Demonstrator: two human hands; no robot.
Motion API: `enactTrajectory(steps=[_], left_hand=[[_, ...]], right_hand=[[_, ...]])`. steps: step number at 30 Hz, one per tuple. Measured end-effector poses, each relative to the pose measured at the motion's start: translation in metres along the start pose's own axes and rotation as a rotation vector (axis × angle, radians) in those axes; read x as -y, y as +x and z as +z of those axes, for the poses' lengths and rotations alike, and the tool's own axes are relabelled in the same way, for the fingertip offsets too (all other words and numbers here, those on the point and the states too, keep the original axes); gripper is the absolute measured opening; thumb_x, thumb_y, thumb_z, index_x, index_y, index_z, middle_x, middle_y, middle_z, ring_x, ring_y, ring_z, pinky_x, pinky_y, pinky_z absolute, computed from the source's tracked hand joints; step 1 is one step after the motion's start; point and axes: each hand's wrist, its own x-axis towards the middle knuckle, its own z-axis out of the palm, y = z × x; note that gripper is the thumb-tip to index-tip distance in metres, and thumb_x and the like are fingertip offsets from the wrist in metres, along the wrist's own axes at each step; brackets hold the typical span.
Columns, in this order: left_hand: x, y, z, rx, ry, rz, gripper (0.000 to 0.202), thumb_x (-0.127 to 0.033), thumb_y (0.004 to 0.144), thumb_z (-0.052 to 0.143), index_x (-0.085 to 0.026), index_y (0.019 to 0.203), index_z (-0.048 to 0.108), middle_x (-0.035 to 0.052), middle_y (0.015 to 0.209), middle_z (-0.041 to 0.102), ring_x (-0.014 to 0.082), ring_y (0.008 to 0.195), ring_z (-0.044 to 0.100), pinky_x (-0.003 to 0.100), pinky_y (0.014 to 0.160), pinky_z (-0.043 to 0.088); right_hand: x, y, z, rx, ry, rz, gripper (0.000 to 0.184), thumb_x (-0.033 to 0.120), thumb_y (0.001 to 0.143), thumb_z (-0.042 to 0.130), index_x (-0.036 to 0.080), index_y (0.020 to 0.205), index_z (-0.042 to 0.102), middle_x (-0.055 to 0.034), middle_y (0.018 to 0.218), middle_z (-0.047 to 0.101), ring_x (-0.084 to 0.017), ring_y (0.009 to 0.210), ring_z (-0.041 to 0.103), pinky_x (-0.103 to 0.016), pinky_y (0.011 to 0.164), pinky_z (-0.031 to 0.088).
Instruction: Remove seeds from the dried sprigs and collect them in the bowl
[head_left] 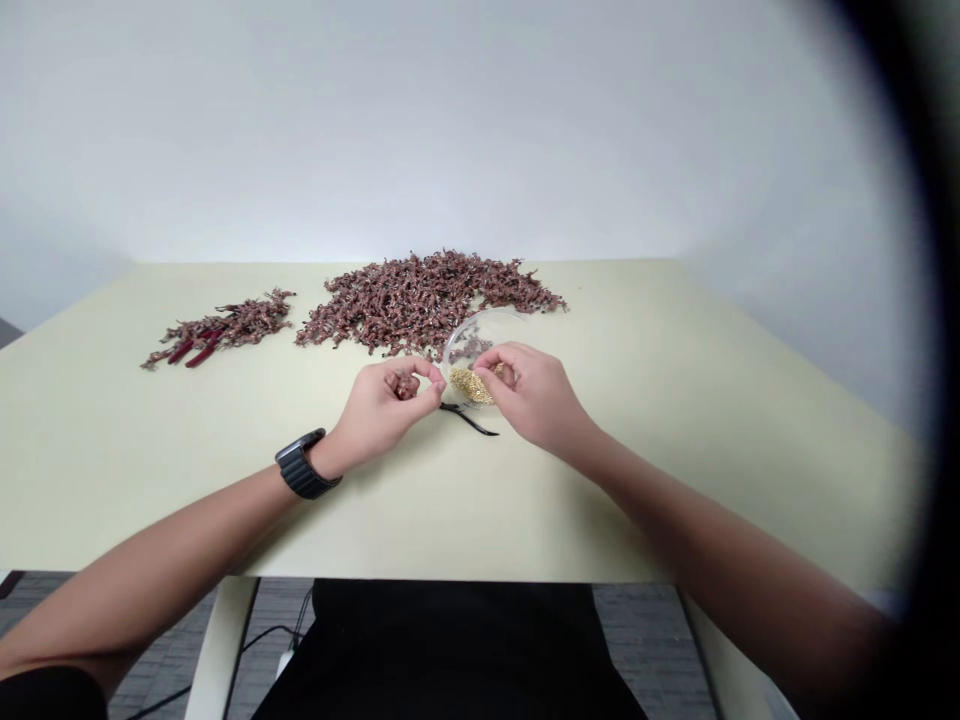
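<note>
Working over a pale green bench (150, 500), a person's bare forearms reach in from the lower corners of the frame, bringing both hands together at its center. A dark banded wristwatch (306, 464) circles the left wrist. The left hand (382, 410) curls its fingers (420, 372) around a small reddish-brown sprig (405, 385), which appears firmly pinched, though the fingers hide most of it. The right hand (536, 395) hovers at a clear round dish (480, 335), thumb and fingertips drawn together just above a heap of golden grains (471, 386); whether they hold anything cannot be told from this view. A slim black object (469, 420), its kind unclear, lies on the bench just below the dish. A few dark sprigs (469, 350) sit inside the dish, which stands against the near edge of a broad mound of reddish-brown sprigs (427, 300) at upper center. At left, a smaller pile of sprigs (240, 325) partly covers red-handled pliers (199, 347). The sprigs look light, twiggy and prone to snagging, so each is probably best lifted singly by its stem. The fine grains look easily spilled, and the light dish would need steadying at its rim. A plain white wall (480, 120) rises behind the bench.
</note>
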Motion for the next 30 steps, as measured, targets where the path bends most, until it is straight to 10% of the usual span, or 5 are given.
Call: enactTrajectory(steps=[14, 30], left_hand=[[0.003, -0.002, 0.007, 0.298, -0.614, -0.358, 0.02, -0.033, 0.087, 0.078, -0.018, 0.089, 0.064, -0.0118, 0.052, 0.023, 0.0045, 0.046, 0.014, 0.02, 0.044, 0.016], [-0.001, -0.002, 0.003, 0.409, -0.734, -0.444, 0.021, -0.035, 0.088, 0.079, -0.018, 0.091, 0.066, -0.0117, 0.052, 0.019, 0.0048, 0.046, 0.011, 0.022, 0.044, 0.01]], right_hand=[[0.024, -0.011, -0.001, 0.092, 0.429, -0.144, 0.008, 0.028, 0.095, 0.07, 0.028, 0.096, 0.078, -0.0032, 0.096, 0.073, -0.019, 0.086, 0.064, -0.035, 0.075, 0.051], [0.023, -0.015, 0.0, -0.055, 0.244, -0.373, 0.013, 0.023, 0.097, 0.064, 0.027, 0.091, 0.075, -0.0047, 0.085, 0.073, -0.019, 0.075, 0.061, -0.038, 0.073, 0.051]])
